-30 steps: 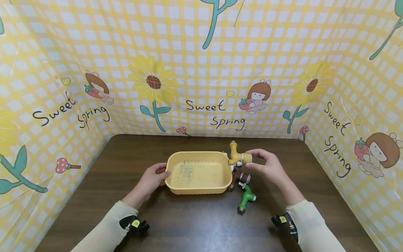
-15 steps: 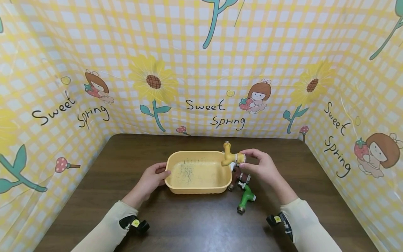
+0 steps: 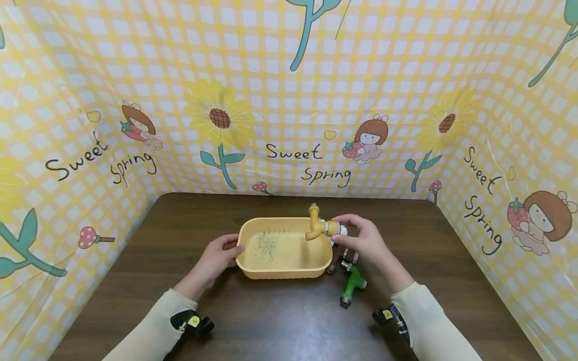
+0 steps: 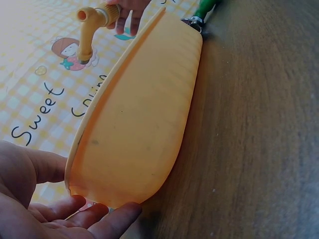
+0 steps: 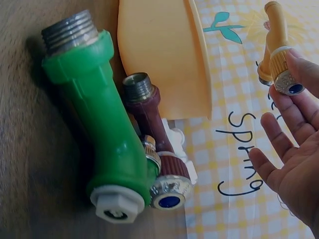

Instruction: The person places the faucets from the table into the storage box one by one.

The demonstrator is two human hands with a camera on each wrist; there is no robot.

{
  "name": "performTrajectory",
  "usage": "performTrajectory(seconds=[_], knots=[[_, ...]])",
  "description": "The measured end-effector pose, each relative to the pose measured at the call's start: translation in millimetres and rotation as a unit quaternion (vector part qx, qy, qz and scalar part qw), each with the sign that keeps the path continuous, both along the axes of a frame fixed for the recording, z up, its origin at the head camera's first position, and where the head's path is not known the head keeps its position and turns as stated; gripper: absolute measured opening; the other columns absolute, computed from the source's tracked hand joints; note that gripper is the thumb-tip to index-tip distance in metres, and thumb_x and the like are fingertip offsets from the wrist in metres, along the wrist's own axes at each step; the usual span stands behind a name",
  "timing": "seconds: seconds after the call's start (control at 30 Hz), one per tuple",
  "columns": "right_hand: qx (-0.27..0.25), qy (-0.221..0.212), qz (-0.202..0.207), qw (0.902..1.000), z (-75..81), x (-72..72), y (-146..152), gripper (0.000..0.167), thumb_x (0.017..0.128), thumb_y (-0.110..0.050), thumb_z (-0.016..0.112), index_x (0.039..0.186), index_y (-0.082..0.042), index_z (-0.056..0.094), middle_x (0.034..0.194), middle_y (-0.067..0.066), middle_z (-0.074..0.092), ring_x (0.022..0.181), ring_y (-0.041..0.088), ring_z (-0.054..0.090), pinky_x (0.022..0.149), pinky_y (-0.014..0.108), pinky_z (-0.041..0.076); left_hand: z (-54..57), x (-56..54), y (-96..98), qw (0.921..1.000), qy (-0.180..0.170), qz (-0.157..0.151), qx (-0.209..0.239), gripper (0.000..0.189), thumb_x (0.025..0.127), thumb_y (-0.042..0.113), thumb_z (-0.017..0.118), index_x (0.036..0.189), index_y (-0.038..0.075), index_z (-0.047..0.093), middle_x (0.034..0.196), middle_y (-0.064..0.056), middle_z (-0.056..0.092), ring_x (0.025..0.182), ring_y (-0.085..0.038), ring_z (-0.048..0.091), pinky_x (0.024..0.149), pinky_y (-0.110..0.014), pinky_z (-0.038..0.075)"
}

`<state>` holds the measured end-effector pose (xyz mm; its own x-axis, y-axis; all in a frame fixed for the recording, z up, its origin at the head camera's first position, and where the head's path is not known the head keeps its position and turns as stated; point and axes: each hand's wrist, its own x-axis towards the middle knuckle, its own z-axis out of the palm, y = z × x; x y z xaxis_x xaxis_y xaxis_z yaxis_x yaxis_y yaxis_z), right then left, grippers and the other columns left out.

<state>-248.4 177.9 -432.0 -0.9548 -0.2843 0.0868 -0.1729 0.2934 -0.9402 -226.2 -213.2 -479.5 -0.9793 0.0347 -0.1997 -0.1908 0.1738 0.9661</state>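
Observation:
A yellow plastic basin (image 3: 284, 274) stands on the table, its inside floor speckled with dark marks. At its left end my left hand (image 3: 221, 253) grips the rim, thumb over the edge and fingers against the outer wall, as the left wrist view also shows. My right hand (image 3: 366, 240) pinches a yellow faucet (image 3: 317, 228) by its ribbed knob end (image 5: 286, 79). The faucet is held above the basin's right part, with its threaded metal end up in the head view. Below the right hand, a maroon faucet (image 5: 154, 117) lies beside the basin's right end.
A green faucet (image 3: 352, 286) lies on the brown table (image 3: 289, 321) in front of the maroon one. Something white (image 5: 177, 137) shows behind the maroon faucet, mostly hidden. A yellow checked cloth (image 3: 289, 110) with printed flowers rises behind the table and at both sides.
My right hand has carried the yellow faucet leftward, from beside the basin's right rim to over its inside. My left hand and the basin stay where they were.

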Motion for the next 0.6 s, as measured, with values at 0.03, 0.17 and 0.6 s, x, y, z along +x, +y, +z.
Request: performTrajectory(seconds=[0.03, 0.17, 0.6], knots=[[0.001, 0.0, -0.001, 1.0, 0.0, 0.0, -1.4, 0.044, 0.086, -0.029, 0.085, 0.126, -0.02, 0.067, 0.119, 0.012, 0.064, 0.071, 0.059, 0.063, 0.053, 0.068, 0.051, 0.5, 0.0, 0.0, 1.0, -0.001, 0.0, -0.001, 0.05, 0.104, 0.011, 0.059, 0.148, -0.006, 0.044, 0.141, -0.029, 0.053, 0.12, -0.035, 0.061, 0.09, -0.04, 0.06], [-0.011, -0.017, -0.001, 0.9998, -0.2, 0.6, -6.3, 0.045, 0.086, -0.029, 0.085, 0.126, -0.02, 0.066, 0.117, 0.013, 0.065, 0.074, 0.061, 0.065, 0.048, 0.061, 0.051, 1.1, -0.1, 0.3, 1.0, -0.003, 0.001, -0.003, 0.049, 0.104, 0.011, 0.059, 0.148, -0.006, 0.044, 0.141, -0.029, 0.053, 0.12, -0.035, 0.061, 0.089, -0.038, 0.061], [-0.064, -0.043, -0.003, 0.997, -2.2, -0.6, -24.1, 0.044, 0.083, -0.019, 0.087, 0.123, -0.017, 0.069, 0.121, 0.018, 0.058, 0.075, 0.06, 0.061, 0.053, 0.07, 0.052, -0.9, -1.3, 0.5, 0.9999, -0.004, 0.003, -0.012, 0.048, 0.104, 0.012, 0.06, 0.147, -0.005, 0.045, 0.139, -0.028, 0.055, 0.118, -0.034, 0.062, 0.087, -0.035, 0.061]])
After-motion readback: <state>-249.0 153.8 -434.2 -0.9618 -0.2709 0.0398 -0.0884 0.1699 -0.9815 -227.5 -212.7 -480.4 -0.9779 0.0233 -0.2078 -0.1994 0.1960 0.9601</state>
